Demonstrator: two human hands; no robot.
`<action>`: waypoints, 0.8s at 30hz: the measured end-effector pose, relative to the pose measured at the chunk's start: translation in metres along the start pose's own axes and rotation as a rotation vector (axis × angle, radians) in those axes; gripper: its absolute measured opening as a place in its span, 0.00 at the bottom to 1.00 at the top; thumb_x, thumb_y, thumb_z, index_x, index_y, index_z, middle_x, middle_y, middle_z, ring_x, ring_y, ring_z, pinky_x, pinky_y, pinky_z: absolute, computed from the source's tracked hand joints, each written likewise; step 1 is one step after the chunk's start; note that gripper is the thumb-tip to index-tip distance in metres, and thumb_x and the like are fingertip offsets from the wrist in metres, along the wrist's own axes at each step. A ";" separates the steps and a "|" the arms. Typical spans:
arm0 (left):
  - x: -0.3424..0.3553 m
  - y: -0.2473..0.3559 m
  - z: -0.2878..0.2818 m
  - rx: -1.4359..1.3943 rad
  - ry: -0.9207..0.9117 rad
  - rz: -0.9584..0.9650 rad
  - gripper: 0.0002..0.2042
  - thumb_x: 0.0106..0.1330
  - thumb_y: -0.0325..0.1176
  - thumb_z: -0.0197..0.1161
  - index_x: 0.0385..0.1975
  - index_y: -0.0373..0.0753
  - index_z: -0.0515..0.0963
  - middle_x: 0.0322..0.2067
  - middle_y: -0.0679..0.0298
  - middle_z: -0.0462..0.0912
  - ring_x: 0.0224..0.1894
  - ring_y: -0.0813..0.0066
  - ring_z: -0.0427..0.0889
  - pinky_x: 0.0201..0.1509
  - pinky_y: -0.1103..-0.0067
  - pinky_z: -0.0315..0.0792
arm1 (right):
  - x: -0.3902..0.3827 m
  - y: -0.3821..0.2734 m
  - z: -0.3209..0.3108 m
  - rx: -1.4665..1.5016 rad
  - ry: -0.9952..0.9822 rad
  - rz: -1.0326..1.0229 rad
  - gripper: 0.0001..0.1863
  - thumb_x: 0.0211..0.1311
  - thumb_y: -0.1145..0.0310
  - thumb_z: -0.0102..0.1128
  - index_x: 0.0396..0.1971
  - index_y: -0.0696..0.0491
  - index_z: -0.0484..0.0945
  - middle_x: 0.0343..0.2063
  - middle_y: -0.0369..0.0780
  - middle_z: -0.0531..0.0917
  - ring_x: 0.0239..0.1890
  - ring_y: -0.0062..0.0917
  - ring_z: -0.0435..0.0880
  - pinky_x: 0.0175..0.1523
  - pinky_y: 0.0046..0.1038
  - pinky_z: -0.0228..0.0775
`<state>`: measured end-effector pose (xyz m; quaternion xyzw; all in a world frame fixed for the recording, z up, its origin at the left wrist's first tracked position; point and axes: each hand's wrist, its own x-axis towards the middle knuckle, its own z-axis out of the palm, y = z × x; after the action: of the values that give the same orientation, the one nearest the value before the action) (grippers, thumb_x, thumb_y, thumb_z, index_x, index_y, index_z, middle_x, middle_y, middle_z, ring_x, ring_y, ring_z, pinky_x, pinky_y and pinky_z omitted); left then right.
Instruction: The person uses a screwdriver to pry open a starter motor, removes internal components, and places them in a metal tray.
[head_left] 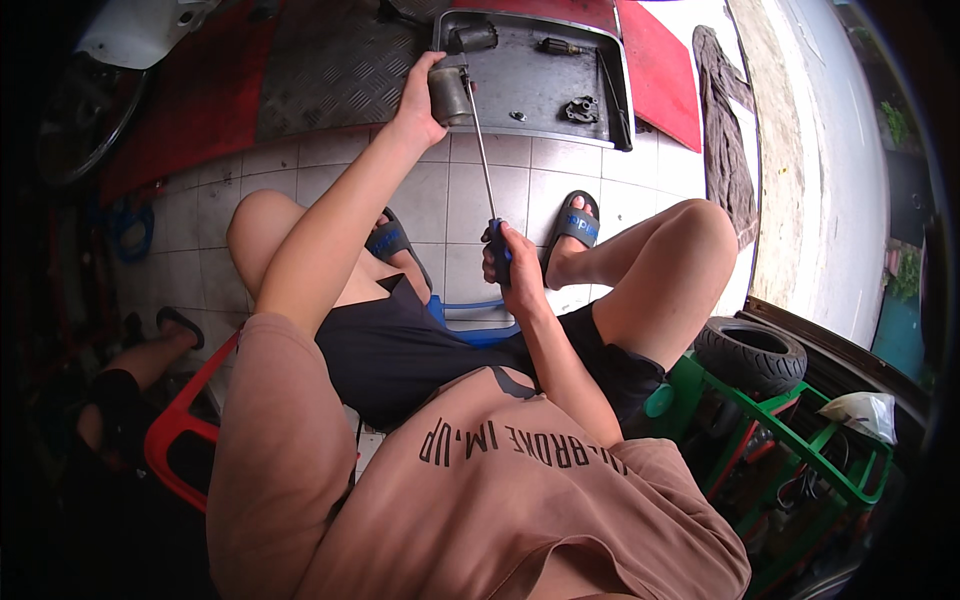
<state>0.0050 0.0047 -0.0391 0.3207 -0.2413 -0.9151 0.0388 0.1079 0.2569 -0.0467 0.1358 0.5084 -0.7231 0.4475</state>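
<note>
My left hand [419, 104], reaching far forward, grips a dull grey cylindrical metal part [450, 98], like a small motor housing, over the near left edge of a metal tray [545, 135]. Its fingers wrap behind the part and are partly hidden. A long screwdriver [484, 165] with a dark blue and black handle is in my right hand [520, 265], fingers closed round the handle between my knees. The thin shaft points up and away, its tip end at the right side of the cylindrical part; exact contact there is too small to tell.
In the tray lie another dark cylindrical part [473, 38], a small dark tool-like piece [562, 46] and a metal bracket-like part [580, 110]. A grey rag [722, 130] lies right. A tyre [750, 355] rests on a green rack [780, 420]. Another person's leg [150, 365] shows at left.
</note>
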 end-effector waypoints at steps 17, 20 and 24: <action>-0.002 0.001 0.002 0.028 -0.013 0.006 0.16 0.58 0.45 0.59 0.32 0.37 0.75 0.26 0.60 0.79 0.30 0.65 0.82 0.36 0.72 0.78 | 0.000 0.002 -0.002 0.121 0.001 0.045 0.17 0.68 0.54 0.48 0.30 0.54 0.72 0.16 0.35 0.71 0.15 0.19 0.66 0.21 0.20 0.55; -0.001 0.000 0.002 0.025 -0.020 0.008 0.16 0.58 0.45 0.58 0.32 0.37 0.75 0.26 0.60 0.80 0.30 0.65 0.82 0.36 0.73 0.78 | 0.001 0.003 -0.003 0.117 0.003 0.043 0.17 0.68 0.54 0.48 0.30 0.54 0.71 0.16 0.35 0.71 0.15 0.19 0.67 0.21 0.20 0.55; -0.001 0.000 0.002 0.030 -0.044 0.006 0.16 0.59 0.46 0.57 0.33 0.37 0.76 0.26 0.60 0.80 0.30 0.66 0.82 0.35 0.73 0.78 | 0.000 0.001 -0.002 0.112 0.007 0.037 0.18 0.68 0.53 0.48 0.30 0.53 0.71 0.16 0.35 0.71 0.15 0.18 0.67 0.21 0.20 0.55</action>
<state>0.0045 0.0053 -0.0372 0.3002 -0.2568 -0.9181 0.0313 0.1081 0.2584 -0.0477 0.1724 0.4661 -0.7416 0.4507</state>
